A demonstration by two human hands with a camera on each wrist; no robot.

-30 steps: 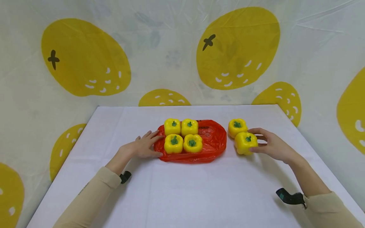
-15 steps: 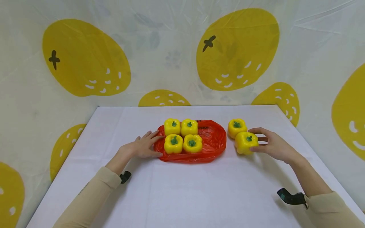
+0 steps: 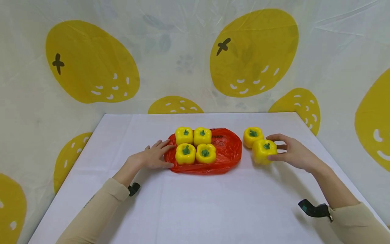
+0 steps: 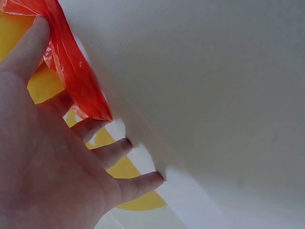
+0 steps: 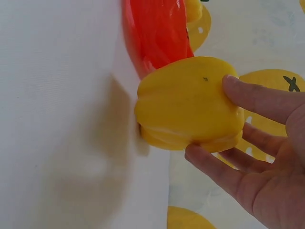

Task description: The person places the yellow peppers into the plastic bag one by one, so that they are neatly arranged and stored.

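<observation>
In the head view my right hand (image 3: 297,155) pinches a yellow bell pepper (image 3: 262,151) between thumb and fingers. The right wrist view shows this bell pepper (image 5: 186,105) from the side, its shadow falling on the cloth. Just behind it stands another yellow bell pepper (image 3: 253,135), upright with a green stem. To the left, a red plastic bag (image 3: 228,149) with its rim spread wide holds several yellow bell peppers (image 3: 185,154) in its left half. My left hand (image 3: 155,156) touches the bag's left side, its fingers spread; thumb and fingertips meet the red film (image 4: 71,71).
A white cloth covers the table (image 3: 195,206), whose far edge meets a white curtain (image 3: 179,51) printed with big yellow fruit. A black wrist camera (image 3: 315,208) sticks out below the right forearm, another (image 3: 134,189) by the left cuff.
My right hand and its bell pepper have shifted slightly to the right and up in the head view. The left hand, the bag and the other bell peppers have stayed put.
</observation>
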